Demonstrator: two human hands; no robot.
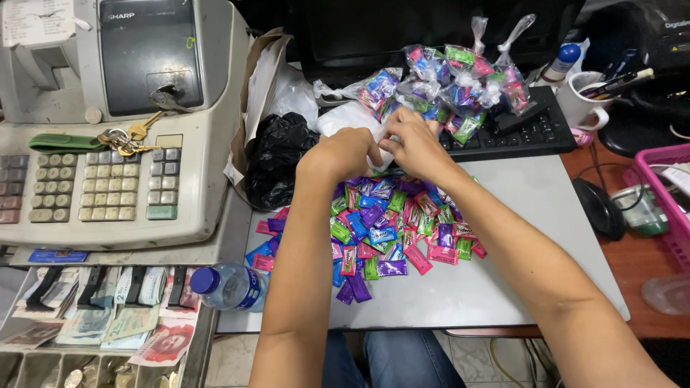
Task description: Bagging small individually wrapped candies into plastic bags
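Both forearms are stretched forward over the candy pile (388, 223) at the tray's (532, 215) far edge. A clear bag (359, 118) is pinched between left hand (345, 152) and right hand (413, 144), fingers curled together. Filled bags (453, 79) are heaped beyond, on the keyboard (532, 133).

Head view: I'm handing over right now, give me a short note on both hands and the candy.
Left hand and right hand: together at the far edge of the grey board, pinching a small clear bag; contents hidden.
Loose wrapped candies: piled on the board beneath the wrists.
Done: several filled, tied bags lie on the keyboard.
Left: the loose pile is large.
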